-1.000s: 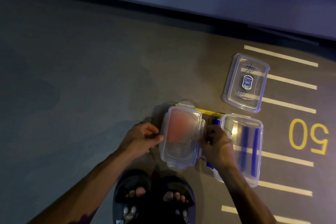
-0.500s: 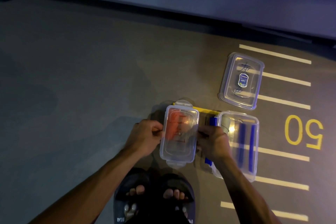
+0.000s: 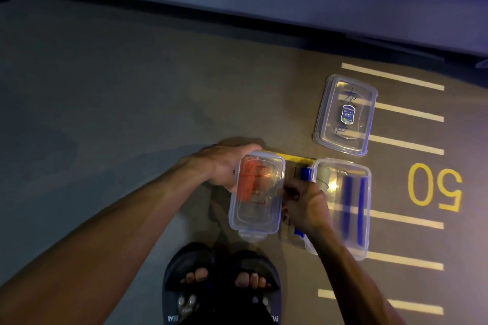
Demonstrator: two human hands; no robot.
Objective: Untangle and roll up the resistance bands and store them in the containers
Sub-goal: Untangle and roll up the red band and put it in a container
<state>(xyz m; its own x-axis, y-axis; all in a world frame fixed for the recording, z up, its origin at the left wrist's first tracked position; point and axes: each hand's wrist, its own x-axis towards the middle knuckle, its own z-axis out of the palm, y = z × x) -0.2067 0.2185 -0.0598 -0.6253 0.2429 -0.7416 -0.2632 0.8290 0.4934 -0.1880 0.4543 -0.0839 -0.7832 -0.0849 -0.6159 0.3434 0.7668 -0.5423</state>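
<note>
Nearest the camera, the person's feet in dark slide sandals (image 3: 221,290) stand on the grey-brown floor (image 3: 105,113). Just beyond the toes sits a clear rectangular plastic container (image 3: 257,194) with its lid on and a clip tab showing at its near end; a rolled orange-red resistance band (image 3: 247,182) shows through the plastic in its far left part.

The left hand (image 3: 227,166) wraps round the container's far left corner, fingers curled over the far edge and the palm against the left side, so it holds the box. The right hand (image 3: 303,203) is at the container's right side with fingers curled and pinching at the rim; whether they grip the side clip cannot be told.

Just to the right, partly behind that hand, lies a second clear container with blue clips (image 3: 346,206), with two long blue strips and a pale grey roll (image 3: 323,175) inside. A yellow strip (image 3: 293,158) shows on the floor behind the two boxes.

Farther off to the right lies a separate clear plastic lid (image 3: 346,113) bearing a small blue label and dark handwriting. White painted lines (image 3: 406,144) and a yellow number 50 (image 3: 435,187) mark the floor there.
</note>
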